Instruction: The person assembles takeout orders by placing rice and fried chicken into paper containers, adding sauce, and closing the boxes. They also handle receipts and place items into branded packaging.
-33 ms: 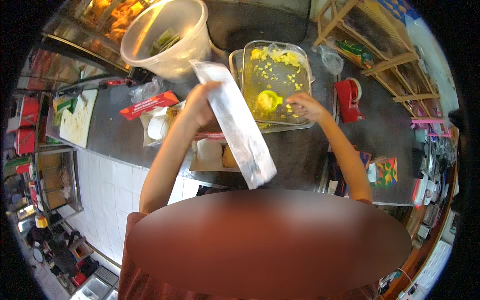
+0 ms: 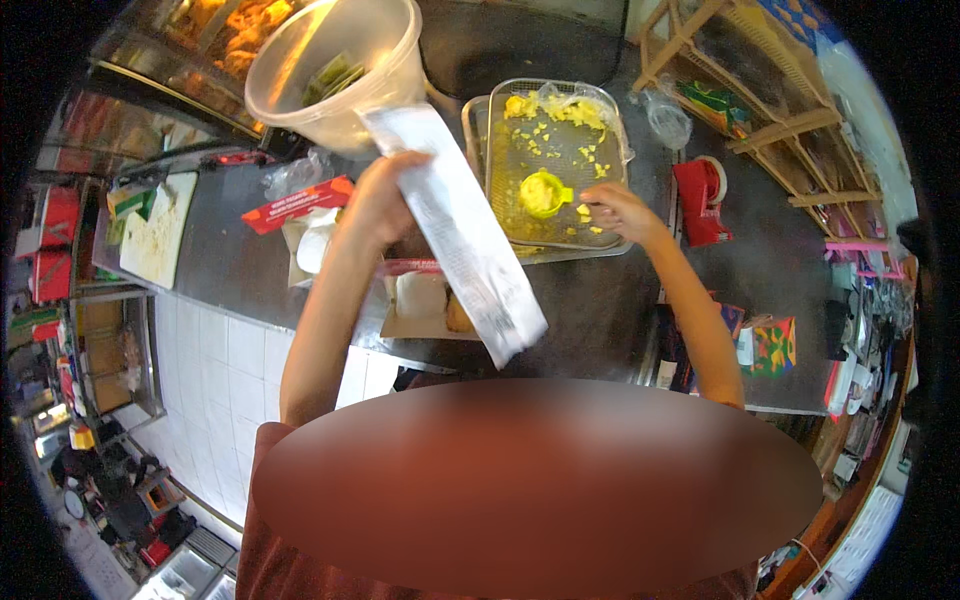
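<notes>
My left hand (image 2: 382,200) is closed around a long white paper packet (image 2: 470,240), which slants over the counter toward me. My right hand (image 2: 625,215) pinches the handle of a yellow-green scoop (image 2: 564,193) heaped with crumbly yellow food (image 2: 541,195). The scoop is above a wire-mesh tray (image 2: 508,185) with more yellow bits scattered in it, thickest along its far side. Partly covered by the packet, an open cardboard box (image 2: 405,328) holds a white mound and a brown piece. A second open box with a red lid (image 2: 298,205) lies left, partly behind my left forearm.
A large translucent tub (image 2: 340,100) with green packets inside stands at the back left. A red tape dispenser (image 2: 695,205) is right of the tray, near a wooden rack (image 2: 780,130). At the far left lies a white cutting board (image 2: 160,235).
The filled scoop has shifted slightly up and to the right over the tray. My left hand and the packet have moved a little left and away from me.
</notes>
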`<state>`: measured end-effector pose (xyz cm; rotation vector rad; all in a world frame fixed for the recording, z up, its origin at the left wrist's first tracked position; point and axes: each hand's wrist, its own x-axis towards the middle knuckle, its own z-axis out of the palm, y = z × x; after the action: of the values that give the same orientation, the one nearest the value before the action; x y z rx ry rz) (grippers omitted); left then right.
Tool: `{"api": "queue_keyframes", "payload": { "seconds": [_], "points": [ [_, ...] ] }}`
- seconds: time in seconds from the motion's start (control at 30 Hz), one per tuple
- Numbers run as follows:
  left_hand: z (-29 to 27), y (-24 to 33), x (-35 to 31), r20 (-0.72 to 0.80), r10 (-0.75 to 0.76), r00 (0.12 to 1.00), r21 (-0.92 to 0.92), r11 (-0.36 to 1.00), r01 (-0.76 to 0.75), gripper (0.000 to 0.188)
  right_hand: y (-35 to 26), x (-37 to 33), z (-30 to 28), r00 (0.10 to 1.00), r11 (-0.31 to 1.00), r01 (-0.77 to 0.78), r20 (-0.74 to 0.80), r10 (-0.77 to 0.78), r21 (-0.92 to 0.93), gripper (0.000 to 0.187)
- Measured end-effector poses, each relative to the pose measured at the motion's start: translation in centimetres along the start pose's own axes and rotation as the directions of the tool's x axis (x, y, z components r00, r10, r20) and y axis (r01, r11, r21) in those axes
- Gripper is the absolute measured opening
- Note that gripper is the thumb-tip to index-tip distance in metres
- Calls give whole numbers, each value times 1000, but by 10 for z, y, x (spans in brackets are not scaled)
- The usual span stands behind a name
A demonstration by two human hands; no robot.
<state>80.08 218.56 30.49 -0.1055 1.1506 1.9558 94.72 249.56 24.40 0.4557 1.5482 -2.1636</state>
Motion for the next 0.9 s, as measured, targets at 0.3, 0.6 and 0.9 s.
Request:
{"api": "queue_keyframes", "payload": {
  "seconds": [0.3, 0.6, 0.9],
  "points": [
    [-41, 46, -197, 361, 184, 914, 893, 214, -396, 27, 6, -80, 89, 985, 992, -120, 124, 122, -25, 20],
    [-63, -125, -179, 280, 36, 959, 960, 4, -280, 66, 96, -29, 175, 703, 212, 443, 191, -685, -871, 25],
    [-70, -129, -186, 293, 123, 948, 941, 138, -309, 58, 97, -44, 182, 687, -173, 256, 305, -660, -951, 38]
  ]
}}
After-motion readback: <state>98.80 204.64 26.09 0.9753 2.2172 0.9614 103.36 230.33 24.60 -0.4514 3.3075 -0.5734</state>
